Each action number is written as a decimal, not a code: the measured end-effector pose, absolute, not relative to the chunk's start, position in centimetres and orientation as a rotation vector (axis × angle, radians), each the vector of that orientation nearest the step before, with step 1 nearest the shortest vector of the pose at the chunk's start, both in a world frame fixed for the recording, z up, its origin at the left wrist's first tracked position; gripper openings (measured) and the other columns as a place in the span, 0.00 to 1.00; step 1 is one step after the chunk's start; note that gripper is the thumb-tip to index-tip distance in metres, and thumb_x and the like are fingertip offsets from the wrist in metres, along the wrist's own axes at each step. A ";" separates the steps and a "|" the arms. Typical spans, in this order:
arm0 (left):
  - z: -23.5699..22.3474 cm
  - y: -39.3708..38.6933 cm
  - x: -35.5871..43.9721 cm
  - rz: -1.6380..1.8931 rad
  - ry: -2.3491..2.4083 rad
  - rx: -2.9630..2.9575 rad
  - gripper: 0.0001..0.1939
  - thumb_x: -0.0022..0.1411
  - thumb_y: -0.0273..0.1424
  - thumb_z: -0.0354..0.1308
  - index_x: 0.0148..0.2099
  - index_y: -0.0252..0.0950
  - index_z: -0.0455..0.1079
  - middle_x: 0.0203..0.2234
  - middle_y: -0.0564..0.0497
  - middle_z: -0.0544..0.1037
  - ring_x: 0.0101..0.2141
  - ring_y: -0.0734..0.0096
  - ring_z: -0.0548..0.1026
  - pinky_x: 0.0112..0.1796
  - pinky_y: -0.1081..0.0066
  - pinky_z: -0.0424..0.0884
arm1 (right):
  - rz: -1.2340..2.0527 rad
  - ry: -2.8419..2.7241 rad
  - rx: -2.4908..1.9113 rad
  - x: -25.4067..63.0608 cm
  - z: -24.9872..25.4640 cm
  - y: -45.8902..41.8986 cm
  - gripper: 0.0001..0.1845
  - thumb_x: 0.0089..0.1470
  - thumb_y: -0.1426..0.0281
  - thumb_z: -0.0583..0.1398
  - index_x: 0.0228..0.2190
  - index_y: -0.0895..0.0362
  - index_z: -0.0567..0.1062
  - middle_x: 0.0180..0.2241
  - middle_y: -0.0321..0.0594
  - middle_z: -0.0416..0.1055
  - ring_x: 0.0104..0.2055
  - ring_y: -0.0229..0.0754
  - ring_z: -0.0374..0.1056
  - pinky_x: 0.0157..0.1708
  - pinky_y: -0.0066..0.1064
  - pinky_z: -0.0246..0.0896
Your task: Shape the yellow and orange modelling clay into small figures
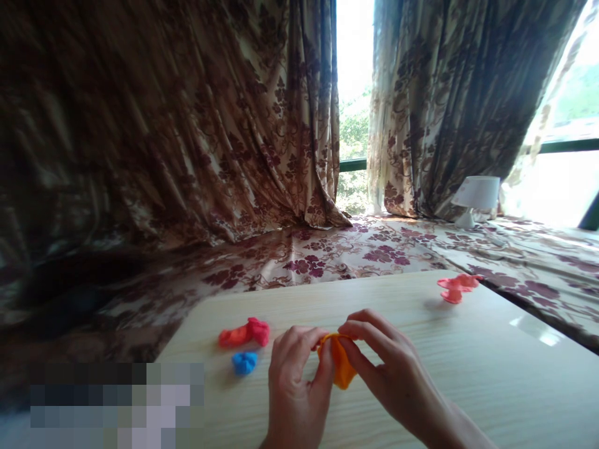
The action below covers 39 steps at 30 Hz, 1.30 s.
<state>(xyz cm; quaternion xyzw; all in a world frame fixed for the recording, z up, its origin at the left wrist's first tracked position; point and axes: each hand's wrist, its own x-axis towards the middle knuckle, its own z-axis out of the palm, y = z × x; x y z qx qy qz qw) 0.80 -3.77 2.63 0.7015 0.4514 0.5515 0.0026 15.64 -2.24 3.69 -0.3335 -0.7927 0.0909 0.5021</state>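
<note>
Between my two hands is a thin, soft orange piece of modelling clay (345, 369), held a little above the table and hanging in a cupped or folded shape. My left hand (299, 368) pinches its upper left edge between thumb and fingers. On the other side, my right hand (390, 362) pinches the upper right edge. To the left of my left hand, a blue lump of clay (244, 363) lies on the table. Just behind that, a red and pink lump of clay (246, 333) rests on its side.
A light wooden table (299, 302) spreads under my hands. At its far right stands a coral-pink shaped clay piece (453, 290). Patterned fabric (374, 249) covers the surface beyond, where a white lamp (476, 193) stands. Patterned curtains (210, 125) hang behind.
</note>
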 end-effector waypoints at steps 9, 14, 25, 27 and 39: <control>2.7 -3.8 0.8 1.675 1.492 2.076 0.04 0.58 0.26 0.53 0.35 0.38 0.69 0.28 0.53 0.74 0.31 0.70 0.72 0.35 0.71 0.69 | 0.301 -1.956 -0.857 15.7 3.9 -2.4 0.05 0.56 0.75 0.54 0.34 0.55 0.69 0.32 0.38 0.66 0.31 0.35 0.63 0.31 0.26 0.59; 2.4 -3.7 0.9 1.647 1.496 2.099 0.04 0.58 0.26 0.53 0.34 0.37 0.69 0.26 0.53 0.73 0.29 0.70 0.72 0.33 0.71 0.69 | 0.345 -2.071 -0.832 15.7 4.0 -2.5 0.06 0.57 0.74 0.53 0.31 0.56 0.70 0.30 0.37 0.65 0.30 0.36 0.62 0.31 0.26 0.58; 2.8 -3.9 0.8 1.585 1.358 2.193 0.06 0.57 0.24 0.53 0.37 0.37 0.69 0.31 0.50 0.74 0.36 0.68 0.72 0.39 0.68 0.69 | 0.392 -1.983 -0.827 15.9 3.8 -2.4 0.06 0.58 0.74 0.53 0.34 0.55 0.70 0.30 0.38 0.65 0.30 0.35 0.63 0.31 0.26 0.59; 2.7 -3.9 0.8 1.587 1.363 2.186 0.06 0.57 0.24 0.53 0.37 0.37 0.69 0.31 0.51 0.74 0.36 0.68 0.72 0.39 0.68 0.69 | 0.413 -1.986 -0.822 15.9 3.9 -2.3 0.06 0.58 0.74 0.53 0.33 0.55 0.70 0.30 0.37 0.65 0.30 0.35 0.63 0.30 0.25 0.59; 3.2 -4.1 0.9 1.567 1.358 2.130 0.08 0.57 0.24 0.51 0.37 0.37 0.70 0.30 0.50 0.75 0.35 0.67 0.73 0.37 0.69 0.70 | 0.418 -2.032 -0.863 15.9 3.7 -2.4 0.05 0.58 0.73 0.53 0.32 0.55 0.69 0.29 0.36 0.65 0.29 0.34 0.63 0.30 0.24 0.58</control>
